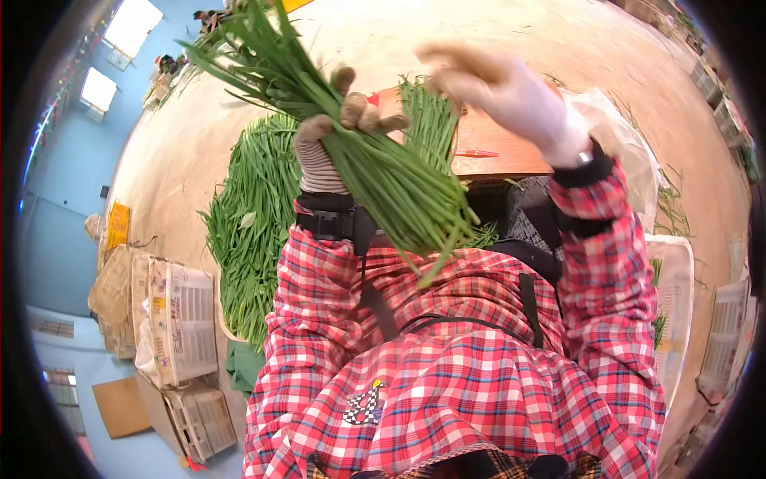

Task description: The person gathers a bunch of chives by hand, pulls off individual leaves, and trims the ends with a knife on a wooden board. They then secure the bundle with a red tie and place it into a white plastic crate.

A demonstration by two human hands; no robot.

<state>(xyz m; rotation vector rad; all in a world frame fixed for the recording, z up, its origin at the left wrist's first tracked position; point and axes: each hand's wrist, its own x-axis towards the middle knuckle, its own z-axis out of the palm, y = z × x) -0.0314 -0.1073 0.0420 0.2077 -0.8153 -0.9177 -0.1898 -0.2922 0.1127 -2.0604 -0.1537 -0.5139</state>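
1. From the middle of our view, a broad heap of green stalks (255, 184) spreads at nine o'clock.
2. Between one and two o'clock we see the orange-brown tabletop (511, 152).
3. Toward eleven o'clock we hold up the bunch (363, 156): long, slim green stalks, loosely fanned at the darker leafy end, more closely packed below.
4. Its long axis slants: leafy tips point between ten and eleven o'clock, lower ends between four and five, in front of our plaid clothing (479, 367).
5. A smaller bundle (431, 116) lies on the tabletop at one o'clock, partly behind our bunch.
6. Our right grip (495, 92), white-gloved and blurred at one o'clock, is released, fingers extended, apart from the bunch.
7. Our left grip (319, 140), in a striped glove, grasps the bunch, fingers curled around it.
8. A slim red item (476, 153) lies on the tabletop.
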